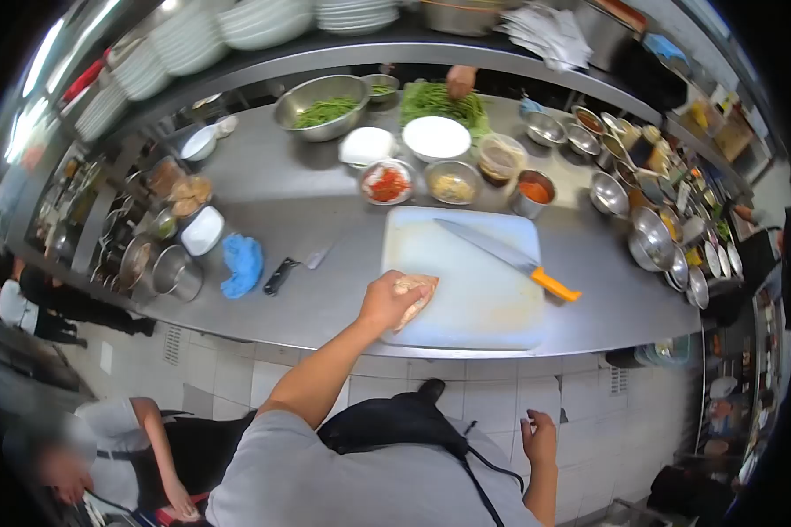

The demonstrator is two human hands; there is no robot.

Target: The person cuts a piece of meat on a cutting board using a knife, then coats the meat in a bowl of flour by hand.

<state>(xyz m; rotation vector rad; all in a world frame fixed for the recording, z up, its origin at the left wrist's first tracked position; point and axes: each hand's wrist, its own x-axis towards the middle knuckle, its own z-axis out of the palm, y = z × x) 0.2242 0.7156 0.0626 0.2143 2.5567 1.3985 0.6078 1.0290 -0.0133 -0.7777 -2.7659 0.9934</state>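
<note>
My left hand (384, 299) presses down on what looks like a crumpled beige cloth (418, 297) at the left edge of the white cutting board (475, 307). My fingers are closed over it and cover part of it. A knife with an orange handle (556, 285) lies slantwise on the board, its blade pointing to the back left and its handle past the right edge. Low beside my body, away from the table, my right hand (539, 435) hangs with its fingers apart and nothing in them.
Behind the board stand bowls of red food (386, 183), a yellowish food (453, 184) and a red sauce cup (533, 191). A black-handled tool (280, 275) and blue plastic (243, 264) lie left. Another person's hand (460, 81) touches green beans; a person (123, 457) is at lower left.
</note>
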